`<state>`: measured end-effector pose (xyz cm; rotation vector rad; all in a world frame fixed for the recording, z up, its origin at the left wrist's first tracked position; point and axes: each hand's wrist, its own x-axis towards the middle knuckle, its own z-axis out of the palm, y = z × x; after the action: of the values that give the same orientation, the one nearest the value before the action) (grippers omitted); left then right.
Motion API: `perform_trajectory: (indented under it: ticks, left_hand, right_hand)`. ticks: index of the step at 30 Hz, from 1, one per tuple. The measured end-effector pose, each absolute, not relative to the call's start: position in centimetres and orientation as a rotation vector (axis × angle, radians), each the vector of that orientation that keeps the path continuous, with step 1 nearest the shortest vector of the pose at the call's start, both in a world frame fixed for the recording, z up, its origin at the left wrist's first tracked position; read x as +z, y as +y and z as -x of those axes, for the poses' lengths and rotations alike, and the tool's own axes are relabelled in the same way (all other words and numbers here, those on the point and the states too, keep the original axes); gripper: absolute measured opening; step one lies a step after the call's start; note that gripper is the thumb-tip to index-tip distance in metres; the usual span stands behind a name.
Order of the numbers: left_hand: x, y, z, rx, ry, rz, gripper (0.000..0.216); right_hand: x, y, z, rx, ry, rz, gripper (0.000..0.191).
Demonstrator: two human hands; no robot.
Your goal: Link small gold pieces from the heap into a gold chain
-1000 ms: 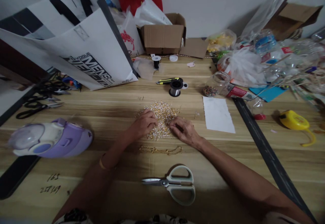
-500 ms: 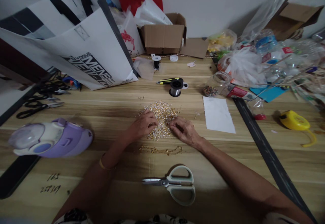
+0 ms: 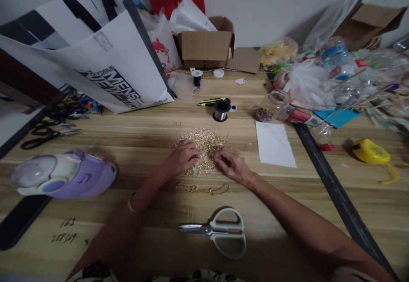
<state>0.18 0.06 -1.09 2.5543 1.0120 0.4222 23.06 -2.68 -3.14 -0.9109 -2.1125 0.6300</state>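
A heap of small gold and silver metal findings (image 3: 206,142) lies in the middle of the wooden table (image 3: 134,133). My left hand (image 3: 181,158) rests on the heap's left side with fingers curled in a pinch on tiny pieces. On the heap's right edge sits my right hand (image 3: 230,165), its fingertips pressed together on small pieces I cannot make out. A short gold chain (image 3: 202,188) lies just in front of both hands. Grey-handled scissors (image 3: 220,232) lie nearer to me.
A purple and white bottle (image 3: 62,179) lies at left, black scissors (image 3: 47,130) behind it. A white shopping bag (image 3: 96,56), cardboard box (image 3: 204,45), wire spool (image 3: 220,110), bead jar (image 3: 271,105), white paper (image 3: 275,144), black ruler (image 3: 335,192) and yellow tape measure (image 3: 370,152) surround the work spot.
My left hand has shifted slightly right into the heap, fingers working. The right hand stays almost still.
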Motion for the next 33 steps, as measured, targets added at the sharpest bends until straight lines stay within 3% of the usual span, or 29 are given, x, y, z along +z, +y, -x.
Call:
perform_trajectory:
  ticks: [33]
  left_hand:
    - [-0.71, 0.53, 0.46, 0.450, 1.035, -2.479, 0.012]
  right_hand:
    - [-3.20, -2.69, -23.25, 0.700, -2.041, 0.942, 0.012]
